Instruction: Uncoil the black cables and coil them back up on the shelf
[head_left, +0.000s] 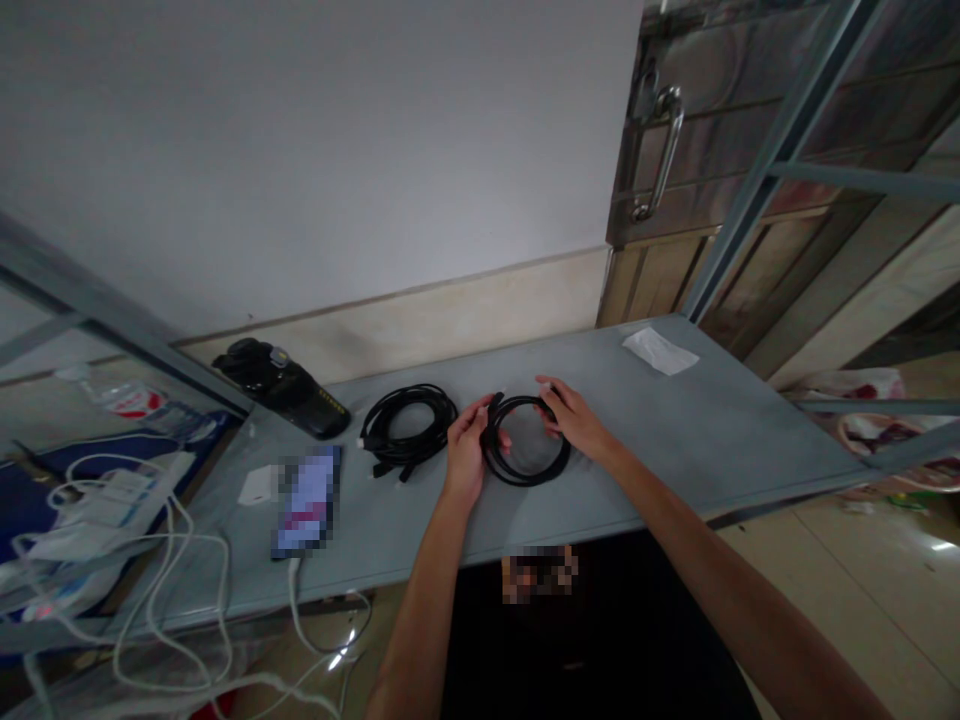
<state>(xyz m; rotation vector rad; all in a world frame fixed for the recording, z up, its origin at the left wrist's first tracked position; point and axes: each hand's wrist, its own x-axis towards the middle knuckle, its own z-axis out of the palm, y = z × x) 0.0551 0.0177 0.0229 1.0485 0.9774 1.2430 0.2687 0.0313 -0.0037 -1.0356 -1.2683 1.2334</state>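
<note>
A coiled black cable point(529, 478) is held between my two hands just above the grey tabletop. My left hand point(469, 445) is closed on the left side of the coil, where a cable end with a plug pokes up by the thumb. At the upper right of the loop, my right hand point(570, 418) grips the strands between thumb and fingers. To the left of my left hand lies a second, thicker black cable coil point(411, 432), with several connector ends at its front edge.
A black bottle point(285, 390) stands at the back left. Nearer are a phone point(306, 505) with a white charging cable point(294, 590) and a white card point(257, 486). White paper point(660, 350) lies at the back right. A power strip point(112, 505) and a plastic bottle point(142, 403) are far left.
</note>
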